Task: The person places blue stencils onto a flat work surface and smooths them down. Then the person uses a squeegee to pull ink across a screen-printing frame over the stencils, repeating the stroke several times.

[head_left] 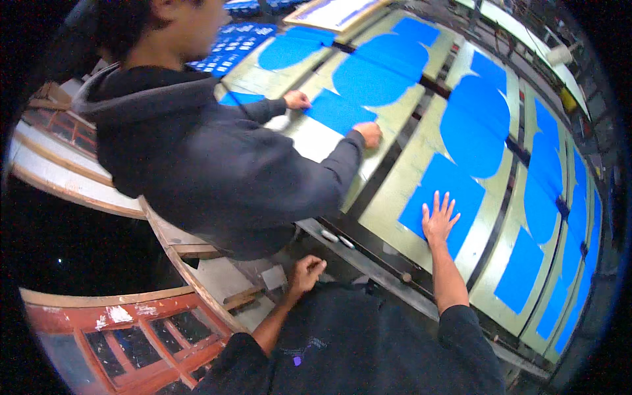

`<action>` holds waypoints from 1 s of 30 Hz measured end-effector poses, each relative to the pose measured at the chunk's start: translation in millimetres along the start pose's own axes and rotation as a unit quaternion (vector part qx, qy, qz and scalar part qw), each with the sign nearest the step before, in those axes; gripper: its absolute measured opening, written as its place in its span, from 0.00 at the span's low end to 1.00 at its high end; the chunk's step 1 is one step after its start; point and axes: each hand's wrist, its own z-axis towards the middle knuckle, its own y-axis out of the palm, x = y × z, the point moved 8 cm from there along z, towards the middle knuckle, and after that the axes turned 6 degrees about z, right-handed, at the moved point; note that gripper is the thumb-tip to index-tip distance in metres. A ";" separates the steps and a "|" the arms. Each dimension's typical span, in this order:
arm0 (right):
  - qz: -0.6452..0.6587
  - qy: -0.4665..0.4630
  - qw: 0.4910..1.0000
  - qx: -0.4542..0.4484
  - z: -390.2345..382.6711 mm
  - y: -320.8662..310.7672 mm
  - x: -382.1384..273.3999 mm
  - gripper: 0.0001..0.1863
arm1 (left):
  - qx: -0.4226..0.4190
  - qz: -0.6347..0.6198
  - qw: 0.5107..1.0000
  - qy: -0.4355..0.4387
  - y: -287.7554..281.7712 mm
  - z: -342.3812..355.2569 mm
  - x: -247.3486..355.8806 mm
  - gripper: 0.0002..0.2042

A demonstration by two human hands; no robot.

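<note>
My right hand [440, 220] lies flat with fingers spread on a blue rectangular fabric piece [457, 181]. That piece rests on a pale, greenish board [382, 220], just below a large, rounded blue piece [475, 125]. My left hand [307, 272] hangs near my body, off the boards, its fingers curled together with nothing visible in them. On the neighbouring board to the left, a co-worker's two hands, one at the left edge [297, 100] and one at the right [368, 134], hold a smaller blue fabric piece [339, 113].
More boards with blue pieces [520, 270] run in a row to the right, with dark gaps between. A co-worker in a dark hoodie [217, 158] stands close at my left. Behind lie wooden frames, one of them red [125, 309]. Small pen-like items [337, 238] sit on the near ledge.
</note>
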 end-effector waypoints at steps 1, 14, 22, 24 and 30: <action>0.004 -0.005 1.000 -0.011 4.1 3.0 -19.9 0.34 | -0.022 -0.014 1.000 0.013 -6.1 -2.2 -11.2 0.10; -0.125 0.129 0.982 -0.062 9.3 66.7 -86.2 0.32 | -0.001 0.173 0.968 -0.182 -227.7 -59.6 -266.1 0.20; -0.019 0.129 0.985 0.111 -44.2 82.0 -184.7 0.33 | 0.115 0.067 0.968 -0.214 -292.1 -49.1 -335.1 0.19; -0.026 0.134 0.984 0.111 -58.7 87.4 -210.0 0.33 | 0.114 0.047 0.972 -0.200 -305.0 -48.6 -352.5 0.19; -0.047 0.203 0.974 0.083 -96.2 98.6 -255.0 0.35 | 0.122 -0.016 0.950 -0.286 -398.5 -38.3 -458.1 0.18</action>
